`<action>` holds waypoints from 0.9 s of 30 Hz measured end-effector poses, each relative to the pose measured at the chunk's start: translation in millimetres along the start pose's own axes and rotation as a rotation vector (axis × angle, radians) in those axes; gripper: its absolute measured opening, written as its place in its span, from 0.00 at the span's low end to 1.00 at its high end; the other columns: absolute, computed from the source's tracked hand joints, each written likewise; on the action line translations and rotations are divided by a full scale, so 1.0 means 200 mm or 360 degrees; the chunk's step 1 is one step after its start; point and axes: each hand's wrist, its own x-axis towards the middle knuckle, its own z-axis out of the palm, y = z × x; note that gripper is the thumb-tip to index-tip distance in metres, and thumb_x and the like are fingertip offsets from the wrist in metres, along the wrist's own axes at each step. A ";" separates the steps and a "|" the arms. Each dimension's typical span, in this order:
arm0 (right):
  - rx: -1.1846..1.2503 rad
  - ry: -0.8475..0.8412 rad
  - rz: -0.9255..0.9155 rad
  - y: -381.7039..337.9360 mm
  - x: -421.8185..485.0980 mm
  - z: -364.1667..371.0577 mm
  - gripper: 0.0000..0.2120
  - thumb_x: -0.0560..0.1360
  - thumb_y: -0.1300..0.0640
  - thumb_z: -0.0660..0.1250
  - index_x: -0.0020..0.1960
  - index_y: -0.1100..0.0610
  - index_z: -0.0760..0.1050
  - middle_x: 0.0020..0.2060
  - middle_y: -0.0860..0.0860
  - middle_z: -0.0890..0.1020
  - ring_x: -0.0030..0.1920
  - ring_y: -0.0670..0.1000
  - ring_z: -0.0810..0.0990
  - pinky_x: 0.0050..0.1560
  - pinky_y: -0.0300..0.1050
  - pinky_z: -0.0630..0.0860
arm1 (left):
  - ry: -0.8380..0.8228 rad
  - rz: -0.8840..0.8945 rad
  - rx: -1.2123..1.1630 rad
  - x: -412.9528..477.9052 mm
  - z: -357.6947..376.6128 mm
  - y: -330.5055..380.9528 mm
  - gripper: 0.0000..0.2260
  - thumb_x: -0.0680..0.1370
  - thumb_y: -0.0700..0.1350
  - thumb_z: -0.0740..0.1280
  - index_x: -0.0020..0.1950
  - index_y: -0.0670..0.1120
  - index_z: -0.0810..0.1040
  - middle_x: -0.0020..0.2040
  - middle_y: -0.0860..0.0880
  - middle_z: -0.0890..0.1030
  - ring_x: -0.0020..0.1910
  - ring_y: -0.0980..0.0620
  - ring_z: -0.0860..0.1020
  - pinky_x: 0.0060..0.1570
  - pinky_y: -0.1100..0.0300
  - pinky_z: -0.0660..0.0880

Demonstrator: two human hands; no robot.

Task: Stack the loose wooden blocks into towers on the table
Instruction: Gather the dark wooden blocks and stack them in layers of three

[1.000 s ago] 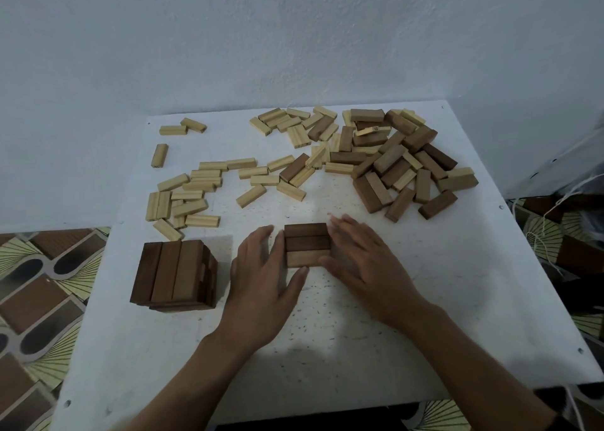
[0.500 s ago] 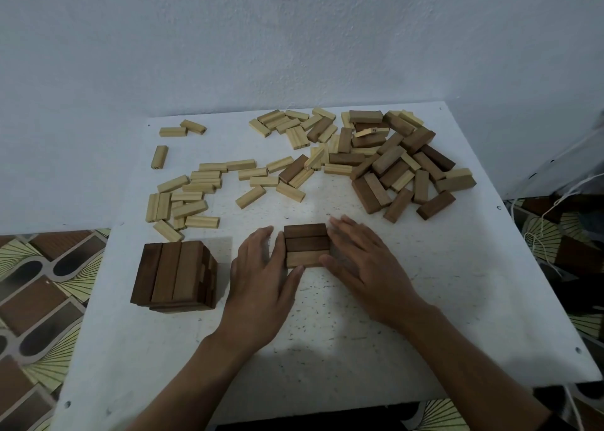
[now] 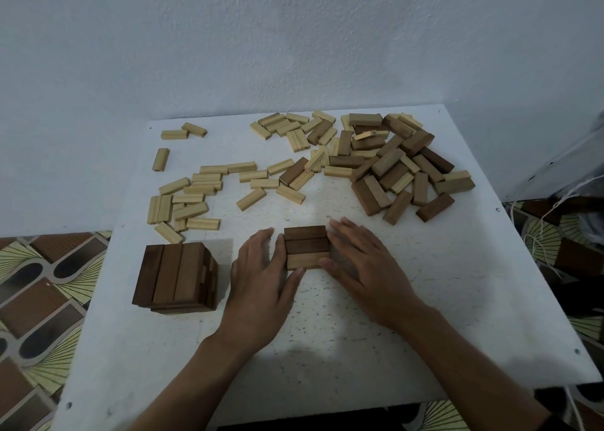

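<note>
From the head camera, the left hand [image 3: 261, 287] and right hand [image 3: 366, 274] are pressing flat, fingers extended, against either side of a three-block layer [image 3: 306, 247] lying mid-table [image 3: 457, 300]. A finished tower [image 3: 176, 278] is standing at nine o'clock; loose blocks [image 3: 327, 162] are lying at twelve.

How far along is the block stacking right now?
Done: one dark tower stands at the table's near left. In hand: the left hand and right hand press flat against the sides of a three-block layer, squaring a second base. Left: the pale blocks and the mixed pile lie loose at the back, so most of the job remains.
</note>
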 end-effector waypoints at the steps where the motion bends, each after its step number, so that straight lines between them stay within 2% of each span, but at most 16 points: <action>1: 0.0004 0.0000 0.0005 0.00 0.00 0.00 0.37 0.81 0.31 0.42 0.80 0.53 0.58 0.80 0.45 0.57 0.79 0.38 0.44 0.77 0.36 0.40 | -0.0004 -0.0006 -0.0004 0.00 0.00 0.00 0.31 0.80 0.66 0.46 0.81 0.55 0.57 0.80 0.49 0.54 0.79 0.49 0.51 0.72 0.51 0.51; 5: 0.0056 0.0007 0.0026 -0.01 0.00 -0.01 0.36 0.80 0.31 0.44 0.81 0.51 0.56 0.80 0.45 0.57 0.78 0.36 0.44 0.76 0.33 0.39 | -0.0020 -0.0024 -0.0062 0.00 -0.02 0.01 0.34 0.79 0.68 0.45 0.81 0.54 0.56 0.80 0.49 0.54 0.78 0.49 0.51 0.75 0.46 0.57; 8: 0.0186 0.0007 0.0070 -0.02 0.00 -0.04 0.39 0.77 0.29 0.51 0.81 0.50 0.56 0.79 0.42 0.57 0.75 0.31 0.43 0.73 0.30 0.41 | 0.0004 0.0030 -0.0156 -0.01 -0.05 0.02 0.34 0.81 0.65 0.56 0.82 0.52 0.51 0.78 0.50 0.54 0.77 0.51 0.52 0.74 0.49 0.58; 10: 0.0244 -0.0044 0.0102 -0.03 0.01 -0.09 0.43 0.74 0.28 0.61 0.81 0.48 0.55 0.76 0.39 0.58 0.73 0.32 0.48 0.73 0.34 0.45 | -0.0054 0.0042 -0.0261 0.00 -0.08 0.02 0.38 0.80 0.59 0.64 0.82 0.54 0.46 0.78 0.54 0.51 0.77 0.53 0.50 0.75 0.51 0.54; 13: 0.0135 -0.0124 0.0057 -0.01 0.06 -0.18 0.48 0.69 0.30 0.69 0.81 0.47 0.55 0.77 0.43 0.61 0.75 0.41 0.56 0.76 0.46 0.55 | -0.0104 0.0019 -0.0348 0.03 -0.11 0.04 0.43 0.77 0.56 0.69 0.82 0.57 0.44 0.77 0.57 0.50 0.75 0.56 0.51 0.74 0.52 0.50; 16: 0.0015 -0.0260 -0.0007 0.00 0.13 -0.23 0.50 0.66 0.30 0.72 0.81 0.47 0.56 0.76 0.44 0.63 0.75 0.44 0.57 0.74 0.47 0.57 | -0.0125 -0.0011 -0.0293 0.07 -0.13 0.06 0.43 0.73 0.60 0.68 0.82 0.56 0.47 0.76 0.54 0.54 0.74 0.53 0.53 0.70 0.53 0.50; 20: -0.0083 -0.0297 -0.0072 -0.01 0.20 -0.24 0.48 0.66 0.30 0.73 0.79 0.47 0.61 0.71 0.43 0.66 0.71 0.46 0.60 0.67 0.43 0.58 | -0.0157 -0.0055 -0.0164 0.12 -0.14 0.07 0.43 0.68 0.63 0.63 0.81 0.54 0.52 0.76 0.51 0.56 0.74 0.50 0.55 0.71 0.48 0.56; 23: -0.0063 -0.0261 -0.0082 -0.01 0.21 -0.23 0.44 0.66 0.30 0.72 0.76 0.48 0.68 0.66 0.43 0.69 0.67 0.47 0.63 0.67 0.50 0.66 | -0.0159 -0.0056 -0.0125 0.13 -0.13 0.06 0.41 0.68 0.63 0.62 0.80 0.54 0.57 0.76 0.51 0.56 0.74 0.51 0.55 0.70 0.47 0.57; 27: -0.0060 -0.0261 -0.0061 0.00 0.22 -0.22 0.41 0.66 0.30 0.72 0.73 0.47 0.71 0.66 0.43 0.69 0.67 0.47 0.64 0.67 0.52 0.67 | -0.0132 -0.0049 -0.0133 0.13 -0.12 0.05 0.38 0.69 0.63 0.63 0.78 0.54 0.61 0.76 0.51 0.57 0.73 0.50 0.56 0.68 0.47 0.58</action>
